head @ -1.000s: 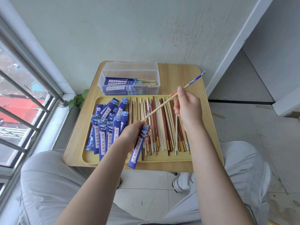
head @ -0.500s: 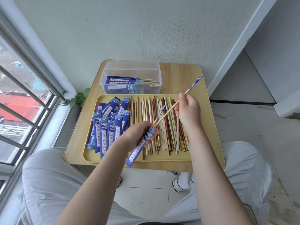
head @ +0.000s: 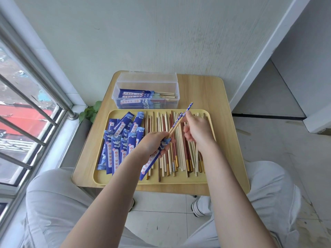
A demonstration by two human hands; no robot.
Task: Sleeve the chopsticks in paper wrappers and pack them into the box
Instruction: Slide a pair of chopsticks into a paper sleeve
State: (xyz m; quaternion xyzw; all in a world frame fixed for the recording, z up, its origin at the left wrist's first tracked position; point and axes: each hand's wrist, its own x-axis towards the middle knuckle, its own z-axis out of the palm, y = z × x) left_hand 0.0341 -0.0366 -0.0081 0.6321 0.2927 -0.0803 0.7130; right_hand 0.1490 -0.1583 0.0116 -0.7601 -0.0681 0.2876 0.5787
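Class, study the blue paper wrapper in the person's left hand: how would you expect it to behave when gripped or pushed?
The wrapper looks thin and probably floppy: its mouth crumples under the left hand. It is likely very light. The chopsticks entering it should stiffen it.

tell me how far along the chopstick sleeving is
Done: a few sleeved pairs lie in the clear box. In hand: the left hand grips a wrapper while the right hand feeds in a blue-tipped pair. Left: many bare chopsticks and empty wrappers on the tray.
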